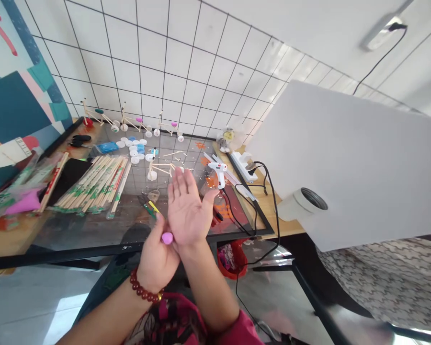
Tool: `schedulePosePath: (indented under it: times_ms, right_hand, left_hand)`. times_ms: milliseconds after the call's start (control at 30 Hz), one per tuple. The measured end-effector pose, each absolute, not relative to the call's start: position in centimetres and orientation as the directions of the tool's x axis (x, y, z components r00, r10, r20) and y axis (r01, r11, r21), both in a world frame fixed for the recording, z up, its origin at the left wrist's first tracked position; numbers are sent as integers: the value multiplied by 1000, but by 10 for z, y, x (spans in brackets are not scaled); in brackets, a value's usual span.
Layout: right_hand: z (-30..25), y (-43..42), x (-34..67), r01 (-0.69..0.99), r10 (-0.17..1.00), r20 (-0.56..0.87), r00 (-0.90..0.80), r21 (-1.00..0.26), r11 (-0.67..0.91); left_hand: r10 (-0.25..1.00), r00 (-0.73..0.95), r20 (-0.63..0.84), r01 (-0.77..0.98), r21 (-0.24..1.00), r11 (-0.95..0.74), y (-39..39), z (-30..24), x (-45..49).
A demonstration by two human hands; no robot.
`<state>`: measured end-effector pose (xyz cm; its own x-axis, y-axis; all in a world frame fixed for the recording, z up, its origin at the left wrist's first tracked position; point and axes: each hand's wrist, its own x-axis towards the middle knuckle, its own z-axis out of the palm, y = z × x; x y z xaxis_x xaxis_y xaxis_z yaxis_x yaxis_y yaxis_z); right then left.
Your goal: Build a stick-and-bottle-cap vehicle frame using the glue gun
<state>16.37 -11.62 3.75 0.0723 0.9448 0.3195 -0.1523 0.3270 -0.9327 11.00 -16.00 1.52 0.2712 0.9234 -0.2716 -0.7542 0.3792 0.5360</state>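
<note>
A small pink lump of clay (167, 237) is pressed between my two hands, above the near edge of the glass table (93, 230). My left hand (154, 261), with a red bead bracelet on the wrist, lies underneath and cups the lump; most of its fingers are hidden. My right hand (187, 206) lies flat across it, fingers stretched out and pointing away, with the heel of the palm on the lump.
Packs of wooden chopsticks (93, 184), white and blue bottle caps (134, 148), small chopstick models (129, 122), pliers (149, 201) and a white glue gun (218, 172) with its black cord lie on the table. A large white panel (345, 163) stands at the right, a red bag (232, 258) below.
</note>
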Motion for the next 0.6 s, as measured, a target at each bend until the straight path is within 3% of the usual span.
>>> schedulePosePath:
  times_ms: [100, 300, 467, 600]
  right_hand:
    - [29, -108, 170, -503, 974, 223, 42, -838, 213]
    - [13, -116, 170, -735, 986, 167, 7, -667, 118]
    - [19, -118, 165, -815, 992, 124, 28, -572, 95]
    - [18, -116, 160, -757, 987, 150, 58, -638, 142]
  left_hand:
    - [944, 223, -244, -828, 464, 315, -154, 22, 104]
    - [928, 257, -271, -872, 348, 343, -146, 23, 101]
    - [888, 315, -334, -913, 148, 379, -144, 21, 94]
    - [886, 322, -334, -925, 88, 369, -144, 17, 93]
